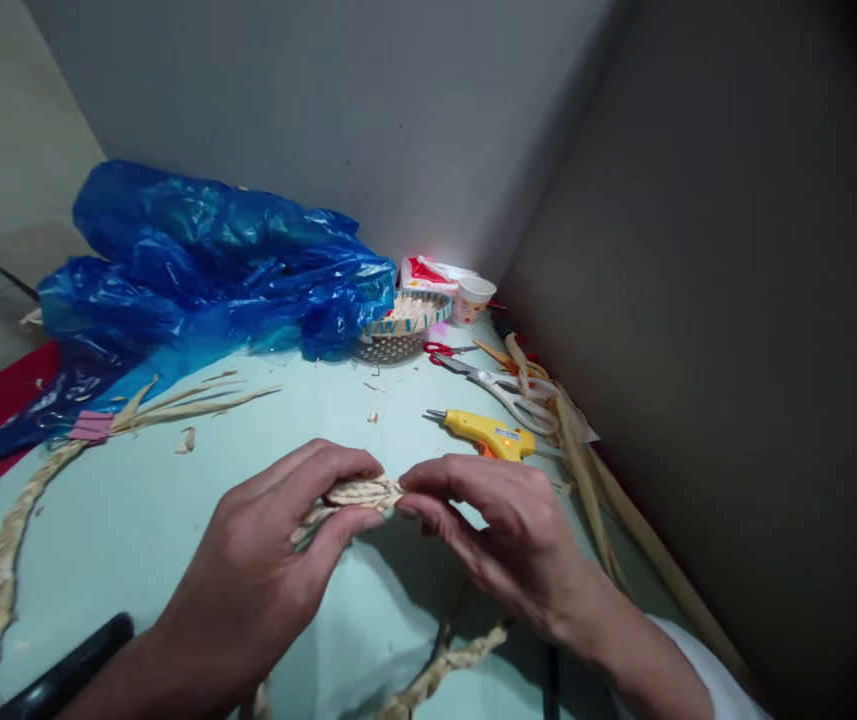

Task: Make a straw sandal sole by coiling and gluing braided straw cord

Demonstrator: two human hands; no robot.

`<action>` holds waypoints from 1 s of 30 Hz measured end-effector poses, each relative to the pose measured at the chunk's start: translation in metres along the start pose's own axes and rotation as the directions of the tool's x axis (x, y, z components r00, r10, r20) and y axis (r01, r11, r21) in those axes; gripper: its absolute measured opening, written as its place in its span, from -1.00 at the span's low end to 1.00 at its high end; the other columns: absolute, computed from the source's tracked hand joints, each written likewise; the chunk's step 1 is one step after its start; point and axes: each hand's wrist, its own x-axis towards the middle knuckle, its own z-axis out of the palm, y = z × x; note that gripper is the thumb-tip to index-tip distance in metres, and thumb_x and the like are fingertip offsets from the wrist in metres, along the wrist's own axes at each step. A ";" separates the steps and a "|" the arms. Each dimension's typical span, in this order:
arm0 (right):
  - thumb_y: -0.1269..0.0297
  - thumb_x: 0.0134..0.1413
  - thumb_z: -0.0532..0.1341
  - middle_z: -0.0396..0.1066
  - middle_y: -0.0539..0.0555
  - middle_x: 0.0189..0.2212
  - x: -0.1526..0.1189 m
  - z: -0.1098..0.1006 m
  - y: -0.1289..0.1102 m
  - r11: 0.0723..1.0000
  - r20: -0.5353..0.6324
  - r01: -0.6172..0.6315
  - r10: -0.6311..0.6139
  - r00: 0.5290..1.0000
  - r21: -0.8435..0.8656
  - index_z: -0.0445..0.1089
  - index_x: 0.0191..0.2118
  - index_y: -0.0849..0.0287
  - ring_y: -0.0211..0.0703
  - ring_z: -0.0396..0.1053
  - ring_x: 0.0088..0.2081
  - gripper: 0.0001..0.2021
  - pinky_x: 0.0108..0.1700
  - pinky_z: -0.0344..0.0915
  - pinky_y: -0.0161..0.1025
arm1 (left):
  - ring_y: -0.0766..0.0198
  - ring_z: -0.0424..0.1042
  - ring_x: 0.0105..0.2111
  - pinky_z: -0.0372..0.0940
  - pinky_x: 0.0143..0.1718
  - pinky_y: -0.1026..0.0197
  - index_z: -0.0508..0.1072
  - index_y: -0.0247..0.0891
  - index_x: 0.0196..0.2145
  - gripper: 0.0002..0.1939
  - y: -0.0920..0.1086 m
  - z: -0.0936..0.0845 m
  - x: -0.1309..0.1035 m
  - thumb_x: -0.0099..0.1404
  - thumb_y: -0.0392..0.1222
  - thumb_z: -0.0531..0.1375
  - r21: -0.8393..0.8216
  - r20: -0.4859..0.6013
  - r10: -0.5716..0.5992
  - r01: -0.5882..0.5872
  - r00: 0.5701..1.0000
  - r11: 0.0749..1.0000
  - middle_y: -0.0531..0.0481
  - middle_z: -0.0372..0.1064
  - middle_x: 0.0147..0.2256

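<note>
Head view, the only one. From where I stand: a small, pale bundle of plaited fibre (360,492) is held above the middle of the worktop (210,490), toward its near edge. Left hand (278,550): thumb below, fingers above, clamped on the bundle's body. Right hand (503,530): thumb and forefinger pinched together on its right end. Coiled or folded, I cannot tell.

Good practice, in my judgement: let the left grip do the steadying, firm but not crushing, so the layers stay flush; press the right end in small pinches, without twisting. Fingertips hide part of the join; worth tilting it to check for gaps.

Toward the left edge, a long braid (4,580) ends in a pink clip (92,426); another length of braid (447,665) lies near the near edge, its link to the bundle unclear. Glue gun (492,432) on its side toward the right edge, scissors (499,385) just beyond. Sensible to keep knuckles off that nozzle.
</note>
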 end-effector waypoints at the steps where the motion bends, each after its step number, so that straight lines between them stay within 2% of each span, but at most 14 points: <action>1: 0.38 0.34 0.28 0.57 0.02 -0.42 0.001 -0.003 0.001 0.999 0.006 -0.048 0.048 0.999 0.024 0.50 -0.22 0.22 -0.31 0.47 -0.45 -0.93 -0.35 0.34 -0.39 | 0.25 0.59 -0.26 0.43 -0.16 0.26 0.50 -0.02 -0.11 -0.83 -0.001 0.000 0.001 0.33 -0.12 0.29 -0.027 0.001 -0.053 0.053 0.999 0.998 0.11 0.60 -0.20; 4: 0.27 0.33 0.29 0.57 -0.01 -0.44 0.004 -0.011 0.005 0.965 0.012 -0.227 0.228 0.974 0.132 0.53 -0.23 0.19 -0.34 0.44 -0.50 -0.87 -0.42 0.31 -0.41 | 0.19 0.58 -0.30 0.45 -0.24 0.20 0.46 -0.04 0.04 -0.60 -0.002 -0.003 0.008 0.25 -0.05 0.32 -0.129 0.045 -0.208 0.213 0.977 0.969 0.06 0.56 -0.25; 6: 0.21 0.32 0.29 0.56 0.00 -0.44 0.005 -0.015 0.005 0.932 0.017 -0.310 0.312 0.950 0.190 0.54 -0.25 0.20 -0.33 0.42 -0.51 -0.83 -0.46 0.28 -0.42 | 0.22 0.54 -0.40 0.40 -0.34 0.23 0.46 -0.07 0.02 -0.62 0.001 -0.006 0.012 0.25 -0.04 0.30 -0.194 0.079 -0.290 0.300 0.954 0.934 0.11 0.49 -0.40; 8: 0.18 0.32 0.29 0.55 0.01 -0.45 0.006 -0.017 0.004 0.917 0.035 -0.340 0.340 0.940 0.209 0.54 -0.26 0.21 -0.32 0.40 -0.50 -0.80 -0.47 0.27 -0.41 | 0.24 0.47 -0.46 0.35 -0.38 0.24 0.50 -0.09 -0.08 -0.70 0.006 -0.010 0.014 0.25 0.00 0.29 -0.204 0.069 -0.324 0.331 0.943 0.921 0.15 0.42 -0.49; 10: 0.17 0.32 0.27 0.54 0.02 -0.45 0.007 -0.018 0.003 0.916 0.062 -0.346 0.340 0.938 0.204 0.54 -0.25 0.21 -0.32 0.40 -0.50 -0.78 -0.46 0.26 -0.40 | 0.23 0.45 -0.44 0.33 -0.34 0.24 0.54 -0.05 -0.15 -0.72 0.010 -0.014 0.014 0.23 0.08 0.30 -0.149 0.003 -0.319 0.316 0.948 0.937 0.15 0.45 -0.48; 13: 0.19 0.36 0.25 0.52 0.00 -0.47 0.007 -0.020 0.001 0.915 0.114 -0.349 0.332 0.936 0.200 0.53 -0.24 0.21 -0.34 0.39 -0.51 -0.79 -0.45 0.26 -0.42 | 0.19 0.50 -0.32 0.31 -0.31 0.28 0.55 0.04 -0.14 -0.70 0.011 -0.017 0.010 0.22 0.16 0.30 -0.052 -0.088 -0.286 0.282 0.954 0.958 0.16 0.51 -0.42; 18: 0.22 0.38 0.23 0.50 -0.03 -0.50 0.007 -0.023 0.001 0.939 0.144 -0.317 0.298 0.944 0.131 0.54 -0.24 0.22 -0.37 0.36 -0.54 -0.78 -0.44 0.22 -0.42 | 0.23 0.52 -0.40 0.32 -0.38 0.32 0.59 0.06 -0.15 -0.76 0.006 -0.017 0.007 0.32 0.14 0.24 0.013 -0.056 -0.139 0.140 0.989 0.990 0.17 0.53 -0.43; 21: 0.23 0.38 0.23 0.49 -0.04 -0.52 0.007 -0.024 0.001 0.942 0.153 -0.311 0.291 0.944 0.124 0.54 -0.23 0.21 -0.37 0.37 -0.53 -0.80 -0.43 0.23 -0.41 | 0.28 0.52 -0.40 0.32 -0.37 0.36 0.59 0.11 -0.13 -0.78 0.005 -0.019 0.008 0.32 0.11 0.24 0.003 -0.072 -0.143 0.144 0.987 0.990 0.20 0.52 -0.44; 23: 0.23 0.38 0.24 0.50 -0.04 -0.51 0.007 -0.024 0.001 0.939 0.167 -0.308 0.283 0.944 0.153 0.55 -0.24 0.20 -0.36 0.39 -0.52 -0.80 -0.41 0.25 -0.42 | 0.30 0.52 -0.41 0.33 -0.35 0.38 0.60 0.16 -0.09 -0.77 0.002 -0.021 0.009 0.33 0.09 0.24 -0.016 -0.042 -0.147 0.147 0.988 0.989 0.21 0.53 -0.44; 25: 0.23 0.37 0.25 0.51 -0.03 -0.51 0.007 -0.024 0.001 0.930 0.183 -0.314 0.281 0.942 0.191 0.56 -0.24 0.21 -0.36 0.40 -0.52 -0.80 -0.41 0.26 -0.43 | 0.28 0.56 -0.37 0.38 -0.35 0.39 0.62 0.19 -0.06 -0.74 -0.002 -0.023 0.012 0.34 0.10 0.23 -0.055 0.039 -0.157 0.159 0.987 0.986 0.18 0.60 -0.36; 27: 0.24 0.35 0.26 0.50 -0.03 -0.51 0.008 -0.025 0.000 0.917 0.187 -0.333 0.295 0.937 0.221 0.56 -0.25 0.23 -0.36 0.39 -0.53 -0.81 -0.43 0.26 -0.44 | 0.26 0.59 -0.34 0.43 -0.35 0.38 0.64 0.18 -0.06 -0.73 -0.005 -0.024 0.015 0.35 0.11 0.22 -0.121 0.115 -0.191 0.205 0.975 0.971 0.14 0.66 -0.27; 30: 0.25 0.34 0.27 0.50 -0.02 -0.52 0.008 -0.024 -0.001 0.900 0.186 -0.355 0.315 0.931 0.254 0.56 -0.25 0.24 -0.35 0.39 -0.53 -0.81 -0.46 0.26 -0.45 | 0.26 0.61 -0.39 0.48 -0.36 0.37 0.67 0.11 -0.12 -0.75 -0.004 -0.023 0.019 0.33 0.08 0.24 -0.218 0.174 -0.249 0.284 0.953 0.934 0.11 0.68 -0.28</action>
